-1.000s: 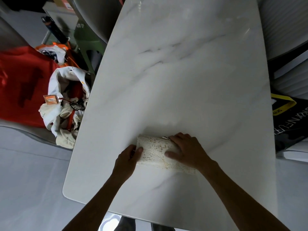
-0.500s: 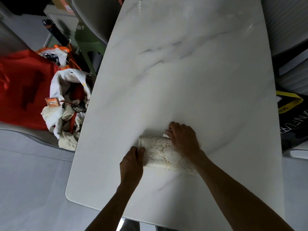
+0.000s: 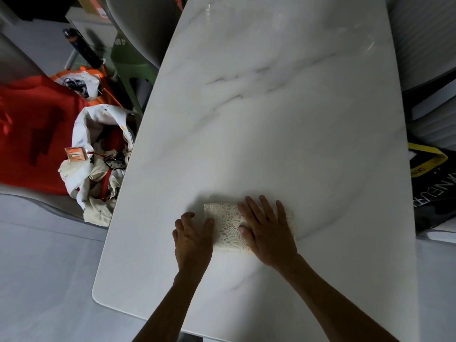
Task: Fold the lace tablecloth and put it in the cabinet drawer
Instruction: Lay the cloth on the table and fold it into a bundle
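Note:
The cream lace tablecloth (image 3: 228,227) lies folded into a small thick packet on the white marble table (image 3: 283,119), near the front edge. My right hand (image 3: 267,230) rests flat on its right half with fingers spread, pressing it down. My left hand (image 3: 192,236) sits on the table at the packet's left end, fingers curled and apart, thumb touching the lace edge. The right part of the packet is hidden under my right hand. No cabinet or drawer is in view.
Left of the table, a white cloth bag (image 3: 98,156) of clothes sits on the floor beside a red fabric (image 3: 32,134). A green stool (image 3: 128,62) and grey chair (image 3: 138,28) stand at the far left. Black bags (image 3: 434,186) and stacked white panels (image 3: 429,45) lie right.
My right hand has flattened and spread its fingers over the packet's right half. My left hand has loosened from the left end and now rests beside it.

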A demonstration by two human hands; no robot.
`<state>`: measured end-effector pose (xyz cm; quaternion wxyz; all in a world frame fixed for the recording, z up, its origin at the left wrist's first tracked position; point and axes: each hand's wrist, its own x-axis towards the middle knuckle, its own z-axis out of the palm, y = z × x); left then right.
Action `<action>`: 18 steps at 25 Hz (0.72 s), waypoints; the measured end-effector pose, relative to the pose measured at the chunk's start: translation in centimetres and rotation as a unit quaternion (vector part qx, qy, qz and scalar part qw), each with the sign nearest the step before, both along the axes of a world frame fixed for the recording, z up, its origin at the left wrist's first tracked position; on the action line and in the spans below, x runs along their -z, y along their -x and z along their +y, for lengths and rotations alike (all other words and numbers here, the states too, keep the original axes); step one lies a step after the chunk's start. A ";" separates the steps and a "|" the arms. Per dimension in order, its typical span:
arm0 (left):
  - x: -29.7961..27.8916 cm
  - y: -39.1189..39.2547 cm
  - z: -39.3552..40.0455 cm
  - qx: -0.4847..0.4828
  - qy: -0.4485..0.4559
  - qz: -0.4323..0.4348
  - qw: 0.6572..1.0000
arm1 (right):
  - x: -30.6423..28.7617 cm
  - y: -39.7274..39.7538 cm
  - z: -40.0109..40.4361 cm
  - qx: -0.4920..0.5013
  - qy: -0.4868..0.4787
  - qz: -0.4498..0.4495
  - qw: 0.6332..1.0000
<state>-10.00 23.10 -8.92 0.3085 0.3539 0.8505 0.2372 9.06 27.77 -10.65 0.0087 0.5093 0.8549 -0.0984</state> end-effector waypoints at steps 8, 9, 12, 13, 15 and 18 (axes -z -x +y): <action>-1.1 0.4 2.7 -0.045 0.068 -0.188 0.979 | -1.9 -2.8 -0.3 0.228 0.059 0.202 0.951; -1.6 0.3 2.3 -0.044 0.054 -0.209 0.975 | -2.3 -3.4 -1.5 0.364 0.096 0.280 0.883; -3.8 -0.4 0.4 -0.050 0.014 -0.298 0.953 | -3.6 -5.0 -4.2 0.527 0.272 0.449 0.669; -4.6 -0.3 -0.4 -0.052 0.000 -0.313 0.948 | -4.2 -5.5 -4.4 0.535 0.327 0.459 0.629; -6.4 0.5 -2.1 -0.062 -0.024 -0.330 0.941 | -5.7 -5.8 -4.4 0.509 0.420 0.447 0.604; -10.1 2.5 -5.0 -0.098 -0.074 -0.351 0.928 | -8.4 -4.3 -4.2 0.407 0.482 0.528 0.569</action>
